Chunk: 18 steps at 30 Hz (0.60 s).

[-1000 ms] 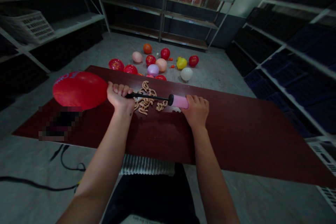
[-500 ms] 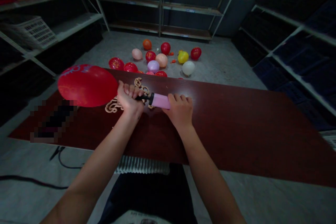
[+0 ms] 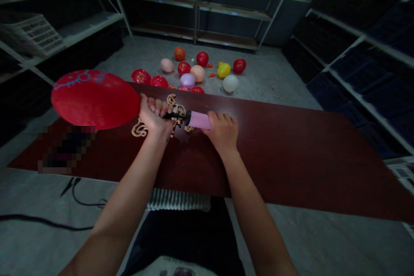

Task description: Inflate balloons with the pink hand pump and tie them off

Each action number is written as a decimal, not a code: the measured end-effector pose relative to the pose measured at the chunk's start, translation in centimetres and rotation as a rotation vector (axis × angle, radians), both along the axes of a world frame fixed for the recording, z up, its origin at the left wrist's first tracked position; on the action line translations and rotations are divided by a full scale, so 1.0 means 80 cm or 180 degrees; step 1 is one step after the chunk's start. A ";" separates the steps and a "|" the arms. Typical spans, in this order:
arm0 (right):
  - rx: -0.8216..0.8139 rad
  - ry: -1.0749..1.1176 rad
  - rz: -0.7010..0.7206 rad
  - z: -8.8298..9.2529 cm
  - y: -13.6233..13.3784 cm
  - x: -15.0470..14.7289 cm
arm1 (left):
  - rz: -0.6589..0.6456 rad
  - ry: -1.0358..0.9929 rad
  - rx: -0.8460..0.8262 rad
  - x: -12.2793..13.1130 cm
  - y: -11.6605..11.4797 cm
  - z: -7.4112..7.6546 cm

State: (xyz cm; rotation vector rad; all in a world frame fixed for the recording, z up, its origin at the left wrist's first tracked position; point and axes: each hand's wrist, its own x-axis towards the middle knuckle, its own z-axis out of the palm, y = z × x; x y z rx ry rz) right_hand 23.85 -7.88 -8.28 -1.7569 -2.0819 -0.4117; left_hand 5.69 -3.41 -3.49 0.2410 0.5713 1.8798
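Note:
A pink and black hand balloon pump (image 3: 200, 120) lies between my two hands, above the table. My left hand (image 3: 156, 114) is closed around its black end, with the nozzle and the balloon's neck hidden by the fingers. From that hand's thumb side a large inflated red balloon (image 3: 95, 99) with blue and gold printing stretches left. My right hand (image 3: 223, 131) is wrapped around the pink barrel. Tan, curly string-like pieces (image 3: 140, 128) lie on the dark red-brown table (image 3: 291, 151) behind and beside my left hand.
Several inflated balloons, among them a white balloon (image 3: 230, 83) and a yellow balloon (image 3: 224, 70), lie on the floor beyond the table. A blurred-out dark object (image 3: 67, 148) rests at the table's left end. Metal shelves (image 3: 233, 8) stand on three sides. A black cable (image 3: 45, 223) crosses the floor.
My left hand and the red balloon have shifted left, and more of the pump's black shaft shows. The balloon looks larger. My right hand stays on the pink barrel.

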 end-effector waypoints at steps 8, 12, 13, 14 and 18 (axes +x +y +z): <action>0.0217 -0.0169 -0.0428 -0.005 0.006 0.029 | 0.0244 -0.0095 -0.0040 -0.043 0.006 -0.002; 0.0362 -0.0171 -0.0629 -0.002 0.005 0.043 | 0.0281 -0.0178 0.0014 -0.057 0.009 -0.007; 0.0389 -0.0175 -0.0663 -0.001 0.004 0.045 | 0.0278 -0.0184 0.0026 -0.059 0.009 -0.008; 0.0413 -0.0183 -0.0685 -0.001 0.004 0.046 | 0.0271 -0.0192 0.0035 -0.060 0.009 -0.009; 0.0415 -0.0230 -0.0630 -0.001 0.002 0.045 | 0.0265 -0.0284 0.0045 -0.063 0.007 -0.008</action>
